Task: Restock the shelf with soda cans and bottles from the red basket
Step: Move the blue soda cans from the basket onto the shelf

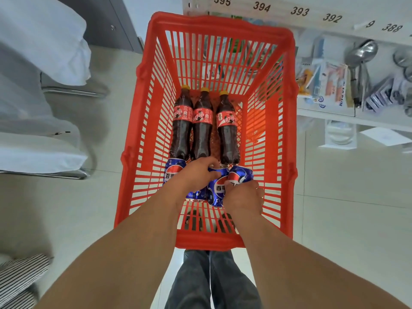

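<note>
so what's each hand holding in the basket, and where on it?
Left hand grips a blue can across its side, near the top end. Right hand grips the rightmost blue can around its lower body. Bottles untouched.

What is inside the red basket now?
The red basket holds three cola bottles lying side by side and blue cans nearer the person. Both hands cover parts of the cans, so their count is unclear.

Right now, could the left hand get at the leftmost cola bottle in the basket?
Probably yes. The left hand grips a blue can just below the leftmost cola bottle, which lies uncovered in the red basket; it must release first.
</note>
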